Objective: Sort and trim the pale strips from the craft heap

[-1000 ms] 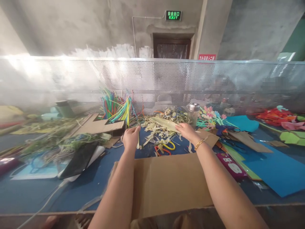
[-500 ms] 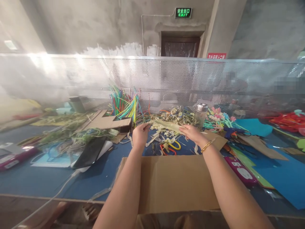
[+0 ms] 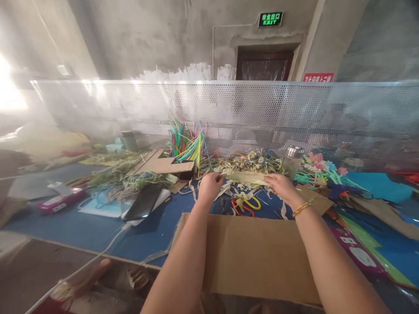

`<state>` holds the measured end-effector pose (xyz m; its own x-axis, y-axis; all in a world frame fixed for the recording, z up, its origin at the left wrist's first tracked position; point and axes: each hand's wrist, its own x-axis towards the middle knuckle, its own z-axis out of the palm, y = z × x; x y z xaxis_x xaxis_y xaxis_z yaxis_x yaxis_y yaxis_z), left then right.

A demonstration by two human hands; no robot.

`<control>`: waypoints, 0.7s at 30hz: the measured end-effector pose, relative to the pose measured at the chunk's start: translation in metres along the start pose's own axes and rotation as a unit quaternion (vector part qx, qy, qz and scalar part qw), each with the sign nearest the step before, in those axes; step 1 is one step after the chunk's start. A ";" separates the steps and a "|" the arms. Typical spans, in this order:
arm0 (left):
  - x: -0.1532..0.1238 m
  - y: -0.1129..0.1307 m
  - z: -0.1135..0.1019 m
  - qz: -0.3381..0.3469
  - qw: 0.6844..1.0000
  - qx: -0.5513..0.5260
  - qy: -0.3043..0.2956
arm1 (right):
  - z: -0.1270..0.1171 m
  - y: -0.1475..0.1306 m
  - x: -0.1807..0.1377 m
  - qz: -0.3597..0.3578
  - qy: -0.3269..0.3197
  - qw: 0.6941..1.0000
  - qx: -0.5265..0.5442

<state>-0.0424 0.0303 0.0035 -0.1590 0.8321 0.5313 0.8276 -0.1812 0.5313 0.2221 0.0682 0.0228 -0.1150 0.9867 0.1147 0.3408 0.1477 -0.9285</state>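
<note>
My left hand is closed, pinching the left end of a long pale yellow-green leaf strip. My right hand, with a gold bracelet on its wrist, grips the right end of the same strip with curled fingers. The strip hangs just above a heap of pale cut strips and scraps on the blue table. Red-handled and yellow-handled scissors lie under my hands. A flat cardboard sheet lies beneath my forearms.
A bundle of coloured straws leans against the perforated metal screen. A glass jar with metal lid, paper flowers, a black phone, cardboard pieces and blue sheets lie around.
My view has turned left, so everything sits further right in the picture. My left hand has come in to the strip's left end and pinched it; my right hand keeps its hold.
</note>
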 end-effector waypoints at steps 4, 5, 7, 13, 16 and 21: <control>0.001 0.004 -0.001 -0.063 0.996 0.053 0.038 | 0.004 -0.002 -0.003 0.007 -0.049 0.999 -0.017; 0.002 0.004 -0.002 -0.088 0.993 0.060 0.054 | 0.007 -0.003 -0.004 0.005 -0.073 0.997 -0.023; 0.003 0.004 -0.004 -0.134 0.986 0.067 0.078 | 0.013 -0.004 -0.006 -0.002 -0.114 0.993 -0.029; 0.005 0.003 0.000 -0.172 0.973 0.096 0.122 | 0.035 -0.010 -0.005 -0.009 -0.164 0.986 -0.026; 0.005 0.004 0.000 -0.176 0.972 0.096 0.122 | 0.030 -0.016 -0.009 0.009 -0.184 0.983 -0.002; 0.005 -0.014 -0.021 -0.271 0.946 0.059 0.166 | -0.026 -0.020 -0.015 0.007 -0.206 0.975 0.087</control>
<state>-0.0662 0.0258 0.0122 -0.7220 0.5716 0.3899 0.6268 0.3017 0.7184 0.2412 0.0523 0.0486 -0.4877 0.8729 -0.0167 0.1864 0.0854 -0.9787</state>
